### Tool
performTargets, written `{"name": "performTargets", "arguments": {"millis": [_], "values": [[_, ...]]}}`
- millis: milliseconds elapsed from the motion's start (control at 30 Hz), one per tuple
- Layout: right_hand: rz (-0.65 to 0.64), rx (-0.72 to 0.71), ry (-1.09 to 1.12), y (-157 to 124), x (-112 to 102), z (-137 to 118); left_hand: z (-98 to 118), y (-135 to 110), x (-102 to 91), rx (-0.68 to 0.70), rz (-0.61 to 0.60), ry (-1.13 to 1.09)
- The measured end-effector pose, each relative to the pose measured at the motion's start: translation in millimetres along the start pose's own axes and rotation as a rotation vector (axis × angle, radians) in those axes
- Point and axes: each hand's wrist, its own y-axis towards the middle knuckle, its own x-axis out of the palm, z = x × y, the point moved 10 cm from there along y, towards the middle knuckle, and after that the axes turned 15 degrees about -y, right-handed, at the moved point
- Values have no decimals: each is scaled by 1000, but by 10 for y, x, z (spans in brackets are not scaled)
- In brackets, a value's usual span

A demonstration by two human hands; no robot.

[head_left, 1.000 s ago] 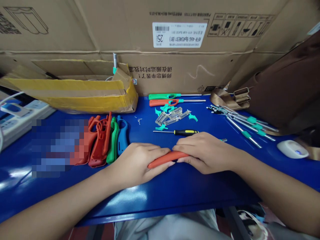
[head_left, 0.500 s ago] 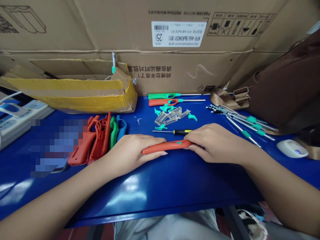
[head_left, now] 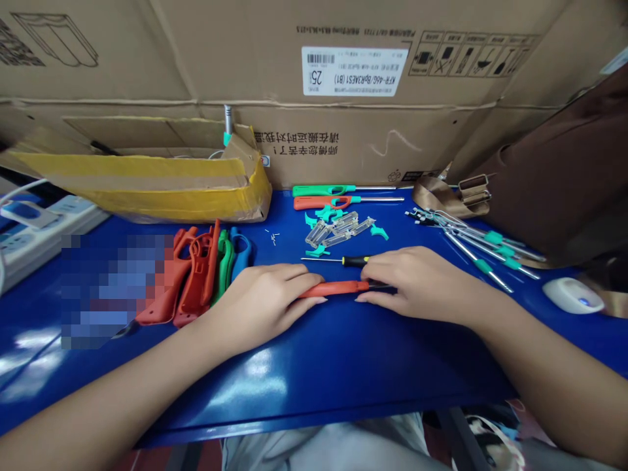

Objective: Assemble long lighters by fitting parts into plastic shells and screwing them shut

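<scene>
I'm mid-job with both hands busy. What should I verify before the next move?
1. Left hand holding the orange casing: ok.
2. Right hand with a firm grip on the casing's other end: cannot tell; contact is unclear.
3. Screwdriver fully visible: not ok; the right hand hides the handle's end.
4. Clear parts in view beyond the screwdriver: ok.
5. Metal rods apart from the right hand: ok.
6. Casing's inside visible: not ok.
</scene>
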Motion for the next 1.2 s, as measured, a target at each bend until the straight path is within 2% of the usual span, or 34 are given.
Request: {"name": "performTargets", "arguments": {"millis": [267, 433, 567, 667, 867, 1000, 1067, 1200], "values": [[21, 181, -75, -175, -62, 543, -17, -44, -230, -61, 137, 55], [120, 183, -134, -218, -173, 674, -45, -71, -293, -105, 196, -24], [150, 107, -88, -207, -217, 613, -48, -76, -299, -107, 214, -80], [106, 76, -19, -167, -166, 528, -29, -63, -251, -99, 192, -104], [35, -19, 143, -54, -53, 170, 17, -45, -112, -95, 130, -144], [33, -74, 230, -9, -36, -15, 42, -38, -78, -103, 138, -295], [50, -88, 240, -5, -57, -35, 7, -36, -69, -152, 148, -386], [89, -84, 237, -36, -131, 22, -160, -58, -11, -335, 145, -561]]}}
